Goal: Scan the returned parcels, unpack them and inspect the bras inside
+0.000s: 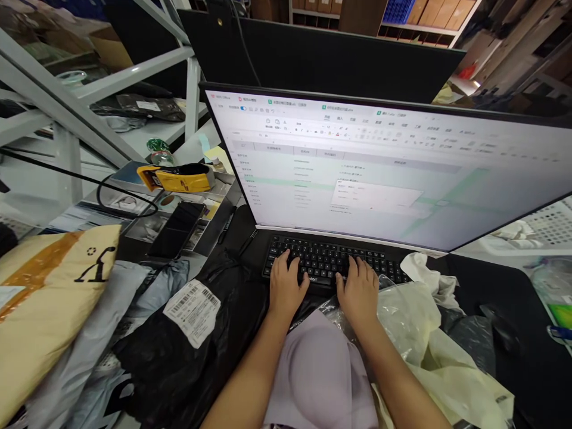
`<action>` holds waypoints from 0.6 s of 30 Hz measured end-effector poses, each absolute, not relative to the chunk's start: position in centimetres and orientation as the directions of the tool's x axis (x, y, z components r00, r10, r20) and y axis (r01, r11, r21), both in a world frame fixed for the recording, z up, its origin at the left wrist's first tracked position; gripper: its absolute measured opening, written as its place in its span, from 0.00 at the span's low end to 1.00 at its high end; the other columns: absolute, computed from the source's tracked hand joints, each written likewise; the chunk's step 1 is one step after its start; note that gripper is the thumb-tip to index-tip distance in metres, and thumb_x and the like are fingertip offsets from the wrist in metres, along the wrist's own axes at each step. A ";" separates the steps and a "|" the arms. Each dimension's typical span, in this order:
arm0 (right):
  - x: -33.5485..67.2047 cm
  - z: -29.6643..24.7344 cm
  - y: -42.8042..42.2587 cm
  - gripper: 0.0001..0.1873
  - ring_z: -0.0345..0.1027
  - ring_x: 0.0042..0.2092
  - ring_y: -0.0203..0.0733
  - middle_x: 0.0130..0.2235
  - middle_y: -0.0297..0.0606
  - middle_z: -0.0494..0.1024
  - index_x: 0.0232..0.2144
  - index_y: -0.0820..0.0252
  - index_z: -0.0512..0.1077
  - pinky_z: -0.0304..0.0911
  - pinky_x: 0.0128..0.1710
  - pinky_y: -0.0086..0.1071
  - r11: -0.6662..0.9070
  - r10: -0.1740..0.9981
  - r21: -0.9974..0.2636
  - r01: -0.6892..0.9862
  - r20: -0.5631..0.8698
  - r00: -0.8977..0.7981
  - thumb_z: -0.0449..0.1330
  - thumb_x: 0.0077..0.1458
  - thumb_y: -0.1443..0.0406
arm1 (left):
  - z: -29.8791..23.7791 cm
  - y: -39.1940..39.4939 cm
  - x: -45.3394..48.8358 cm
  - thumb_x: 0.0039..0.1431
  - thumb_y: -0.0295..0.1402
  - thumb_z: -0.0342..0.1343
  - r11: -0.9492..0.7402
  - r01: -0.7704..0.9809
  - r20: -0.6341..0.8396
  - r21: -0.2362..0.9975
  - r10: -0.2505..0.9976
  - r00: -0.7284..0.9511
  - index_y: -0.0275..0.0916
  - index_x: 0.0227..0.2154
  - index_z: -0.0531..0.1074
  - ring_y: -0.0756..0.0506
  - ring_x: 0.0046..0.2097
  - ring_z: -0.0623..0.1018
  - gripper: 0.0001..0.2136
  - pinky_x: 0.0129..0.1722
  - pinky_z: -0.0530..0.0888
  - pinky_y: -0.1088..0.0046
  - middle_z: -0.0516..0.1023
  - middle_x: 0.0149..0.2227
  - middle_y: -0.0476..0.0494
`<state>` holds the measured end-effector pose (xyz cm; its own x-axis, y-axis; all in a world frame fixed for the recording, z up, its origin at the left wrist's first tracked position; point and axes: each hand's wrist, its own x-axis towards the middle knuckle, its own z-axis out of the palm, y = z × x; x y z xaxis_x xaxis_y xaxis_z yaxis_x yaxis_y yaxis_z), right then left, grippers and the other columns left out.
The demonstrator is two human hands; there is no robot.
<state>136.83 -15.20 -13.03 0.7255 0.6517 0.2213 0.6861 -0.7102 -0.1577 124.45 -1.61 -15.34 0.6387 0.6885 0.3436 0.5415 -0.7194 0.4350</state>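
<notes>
Both my hands rest on a black keyboard (330,262) under a wide monitor (384,173) that shows a spreadsheet. My left hand (286,286) lies on the keyboard's left half with fingers spread over the keys. My right hand (357,289) covers the middle keys, fingers also stretched out. Neither hand holds anything. A pale lilac garment (319,369) lies between my forearms, partly in a clear plastic bag (415,322).
A black mailer bag with a white shipping label (193,310) lies at the left, beside grey and tan parcels (49,298). A phone (179,226) and a yellow tape dispenser (179,177) sit behind them. A black mouse (503,328) lies at the right. Metal shelving stands at the far left.
</notes>
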 end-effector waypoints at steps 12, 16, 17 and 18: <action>137.9 -13.4 -15.9 0.28 0.58 0.64 0.53 0.62 0.53 0.69 0.62 0.71 0.63 0.39 0.69 0.51 -0.655 0.708 -0.182 0.733 0.193 0.680 0.47 0.68 0.58 | -15.6 -1.5 124.4 0.60 0.31 0.56 -0.742 0.531 0.364 0.409 0.667 0.650 0.34 0.51 0.72 0.31 0.60 0.69 0.16 0.59 0.70 0.48 0.67 0.60 0.28; 138.4 -13.4 -15.9 0.29 0.59 0.63 0.55 0.62 0.53 0.69 0.61 0.72 0.65 0.41 0.68 0.52 -0.677 0.687 -0.174 0.715 0.200 0.699 0.47 0.68 0.57 | -15.6 -1.5 124.4 0.61 0.31 0.56 -0.741 0.534 0.362 0.407 0.667 0.651 0.34 0.51 0.72 0.31 0.60 0.69 0.16 0.60 0.70 0.49 0.67 0.60 0.28; 138.6 -13.4 -15.9 0.29 0.59 0.63 0.55 0.61 0.54 0.69 0.61 0.72 0.65 0.41 0.68 0.52 -0.682 0.683 -0.173 0.711 0.198 0.703 0.47 0.68 0.56 | -15.6 -1.5 124.5 0.61 0.31 0.56 -0.742 0.533 0.362 0.406 0.666 0.652 0.34 0.51 0.72 0.31 0.60 0.69 0.16 0.60 0.70 0.49 0.67 0.60 0.28; 138.7 -13.4 -15.9 0.29 0.59 0.62 0.55 0.61 0.54 0.70 0.61 0.72 0.65 0.41 0.68 0.52 -0.685 0.681 -0.172 0.708 0.194 0.706 0.47 0.68 0.56 | -15.6 -1.5 124.5 0.61 0.31 0.55 -0.743 0.533 0.362 0.405 0.666 0.653 0.34 0.51 0.72 0.31 0.60 0.69 0.16 0.60 0.70 0.49 0.67 0.60 0.28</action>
